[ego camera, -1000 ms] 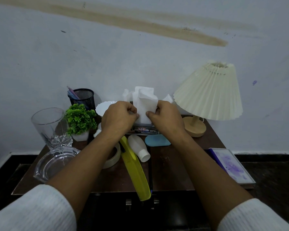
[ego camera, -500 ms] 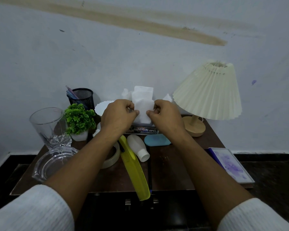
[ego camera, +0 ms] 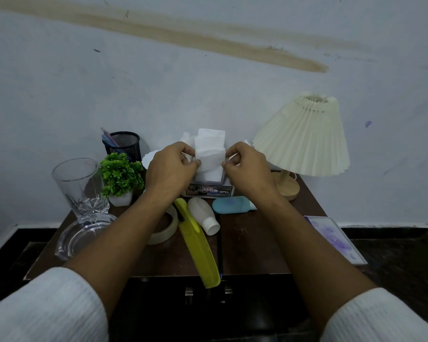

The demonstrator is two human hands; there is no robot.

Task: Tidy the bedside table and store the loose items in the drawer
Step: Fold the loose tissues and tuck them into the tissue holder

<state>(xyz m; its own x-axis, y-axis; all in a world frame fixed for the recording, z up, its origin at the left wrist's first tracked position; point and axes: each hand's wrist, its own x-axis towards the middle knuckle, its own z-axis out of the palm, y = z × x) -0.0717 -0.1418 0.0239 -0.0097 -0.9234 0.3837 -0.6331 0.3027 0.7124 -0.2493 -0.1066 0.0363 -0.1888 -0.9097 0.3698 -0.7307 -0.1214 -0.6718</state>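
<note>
While both arms reach forward over the bedside table [ego camera: 252,245] in the head view, the left hand [ego camera: 169,169] and the right hand [ego camera: 248,169] each pinch one side edge of a white tissue [ego camera: 210,154] between thumb and curled fingers. The tissue stands upright out of the tissue box [ego camera: 209,190] at the back of the tabletop, near the wall. Just in front of the box lie a white bottle [ego camera: 204,215] on its side and a blue bottle [ego camera: 230,204] beside it, its right end hidden under the right wrist. A yellow comb [ego camera: 198,245] runs diagonally from the white bottle to the front edge and overhangs it. A tape roll [ego camera: 167,230] lies flat to the left of the comb, partly hidden by the left forearm. On the left stand a tall glass [ego camera: 78,186], a clear glass dish [ego camera: 82,235] in front of it, a small potted plant [ego camera: 120,176] and a black mesh pen cup [ego camera: 124,145]. A pleated lamp [ego camera: 304,141] stands at the back right, and a purple-patterned pad [ego camera: 336,239] lies at the right edge. Below the tabletop the dark drawer front [ego camera: 208,292] sits in shadow, shut.
</note>
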